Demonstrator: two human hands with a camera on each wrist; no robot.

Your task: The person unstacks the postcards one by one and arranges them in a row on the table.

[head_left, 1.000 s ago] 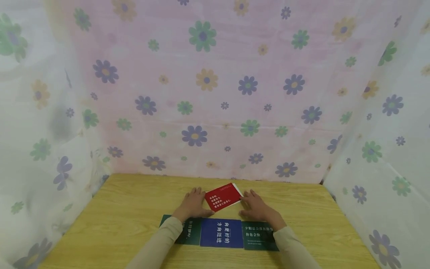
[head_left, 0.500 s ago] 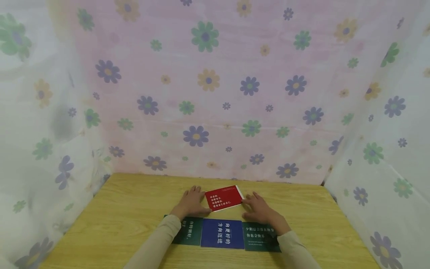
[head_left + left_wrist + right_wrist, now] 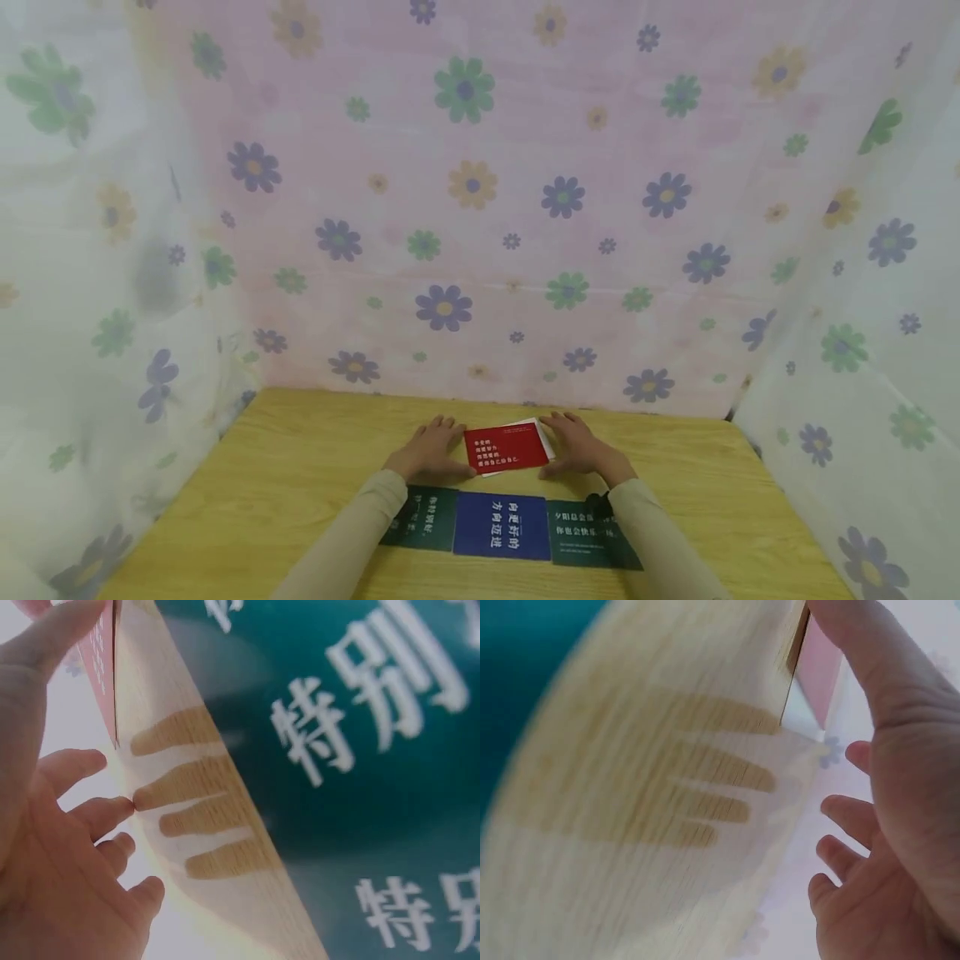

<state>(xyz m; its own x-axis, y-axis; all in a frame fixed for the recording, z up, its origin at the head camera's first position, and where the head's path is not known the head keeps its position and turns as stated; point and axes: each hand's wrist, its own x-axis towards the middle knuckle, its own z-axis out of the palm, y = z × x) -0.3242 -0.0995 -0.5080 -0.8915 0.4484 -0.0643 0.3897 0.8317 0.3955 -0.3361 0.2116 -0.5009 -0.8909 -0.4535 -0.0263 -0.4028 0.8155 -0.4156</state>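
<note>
A red card (image 3: 507, 448) with white lettering lies on the table, white edges (image 3: 534, 422) showing unevenly from beneath it. At its left side is my left hand (image 3: 429, 454), fingers spread, thumb by the near left corner. My right hand (image 3: 582, 450) stands at the card's right side, with the thumb low at its near corner. In the left wrist view the thumb reaches the red card (image 3: 96, 664) while the other fingers stay apart from it. The right wrist view likewise has the right hand (image 3: 889, 765) with its thumb at the card edge and fingers extended.
Nearer the body, a green card (image 3: 433, 518), a blue card (image 3: 501, 527) and another green card (image 3: 581, 529) lie in a row, partly under the forearms. The wooden table (image 3: 300, 467) ends at a flowered curtain (image 3: 480, 275) behind and at both sides.
The red card has turned so its edges lie straighter to the table, and white shows along its far and right edges. My right hand has shifted farther forward along its right side.
</note>
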